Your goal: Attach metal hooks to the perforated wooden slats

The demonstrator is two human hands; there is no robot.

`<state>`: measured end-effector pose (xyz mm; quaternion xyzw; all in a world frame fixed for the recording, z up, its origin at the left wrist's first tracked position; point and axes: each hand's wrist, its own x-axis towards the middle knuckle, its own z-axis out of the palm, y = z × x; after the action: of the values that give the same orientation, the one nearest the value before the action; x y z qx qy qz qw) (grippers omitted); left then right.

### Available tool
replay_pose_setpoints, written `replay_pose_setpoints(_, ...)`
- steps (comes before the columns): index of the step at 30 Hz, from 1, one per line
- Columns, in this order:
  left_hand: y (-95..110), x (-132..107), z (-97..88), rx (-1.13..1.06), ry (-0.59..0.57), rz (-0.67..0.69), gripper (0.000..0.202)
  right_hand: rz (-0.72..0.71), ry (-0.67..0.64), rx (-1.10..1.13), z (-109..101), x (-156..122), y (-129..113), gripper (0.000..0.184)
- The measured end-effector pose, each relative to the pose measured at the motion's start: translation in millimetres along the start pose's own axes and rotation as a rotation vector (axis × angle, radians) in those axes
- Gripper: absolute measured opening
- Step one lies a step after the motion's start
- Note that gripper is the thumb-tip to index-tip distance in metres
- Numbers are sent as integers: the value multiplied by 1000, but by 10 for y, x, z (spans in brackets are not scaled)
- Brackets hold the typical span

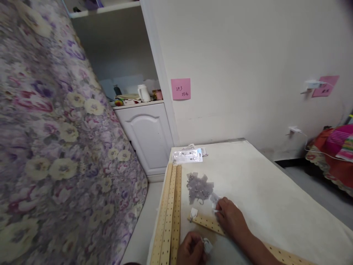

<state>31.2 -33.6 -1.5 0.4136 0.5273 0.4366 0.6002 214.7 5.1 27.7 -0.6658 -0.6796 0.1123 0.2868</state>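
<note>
Table (264, 180) is edged left by perforated strips (167, 217), room is left rightward, small white piece (208, 246) is pinched in left hand's (191, 250) fingers, clear packet (214, 199) in right hand's (231, 218), beside packet pile (199, 187).

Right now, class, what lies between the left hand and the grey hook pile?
In the head view, a perforated wooden strip with a white-backed hook at its end.
</note>
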Motion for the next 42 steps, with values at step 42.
replay_pose_setpoints(42,90,-51,273,419,222,310,20,-16,-256,534,2,-13,-80,23)
